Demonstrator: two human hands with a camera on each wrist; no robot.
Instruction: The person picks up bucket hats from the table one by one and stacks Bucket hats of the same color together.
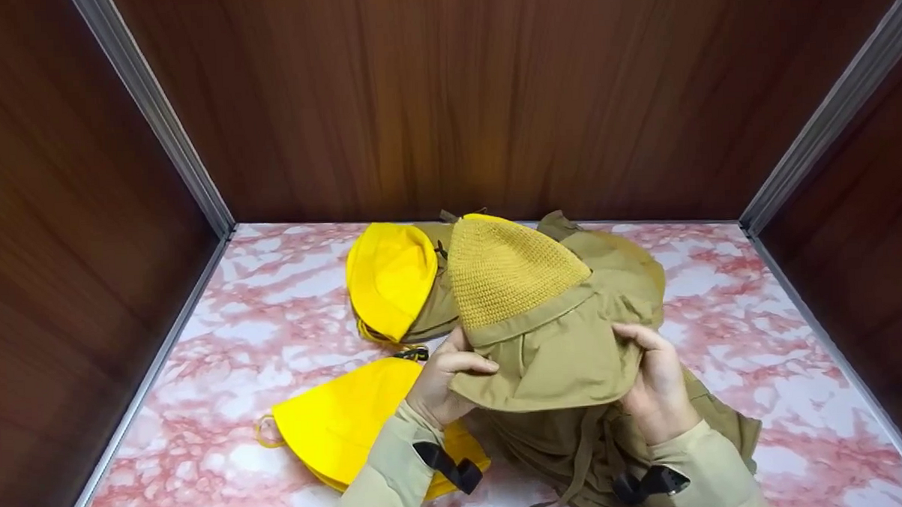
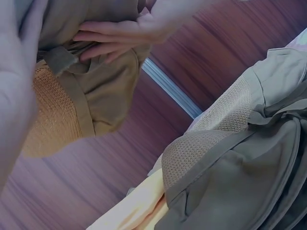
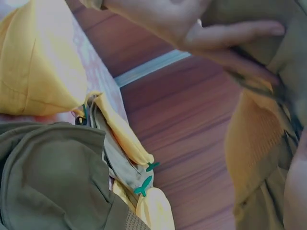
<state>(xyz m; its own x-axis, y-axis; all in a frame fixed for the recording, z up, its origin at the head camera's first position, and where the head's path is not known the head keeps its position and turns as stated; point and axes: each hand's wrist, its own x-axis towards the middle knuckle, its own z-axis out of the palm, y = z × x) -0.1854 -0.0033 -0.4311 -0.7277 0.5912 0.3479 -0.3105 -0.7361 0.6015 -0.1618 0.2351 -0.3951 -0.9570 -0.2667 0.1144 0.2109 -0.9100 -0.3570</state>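
The left hand [image 1: 444,381] pinches the left edge of a khaki fabric hat with a mustard mesh panel [image 1: 552,359], thumb on top; the right hand [image 1: 657,389] grips its right edge. The hat is held up above the counter [image 1: 201,397], which is pink-and-white marbled. Beneath it lie more khaki fabric hats [image 1: 555,445]. Left of these are a bright yellow folded hat [image 1: 392,282] and, nearer the person, a yellow cone-shaped fabric hat [image 1: 344,415]. Dark brown wood-grain panels [image 1: 490,94] stand around.

Matt cloth hat [image 1: 552,366], coarse mesh panel [image 1: 511,270]
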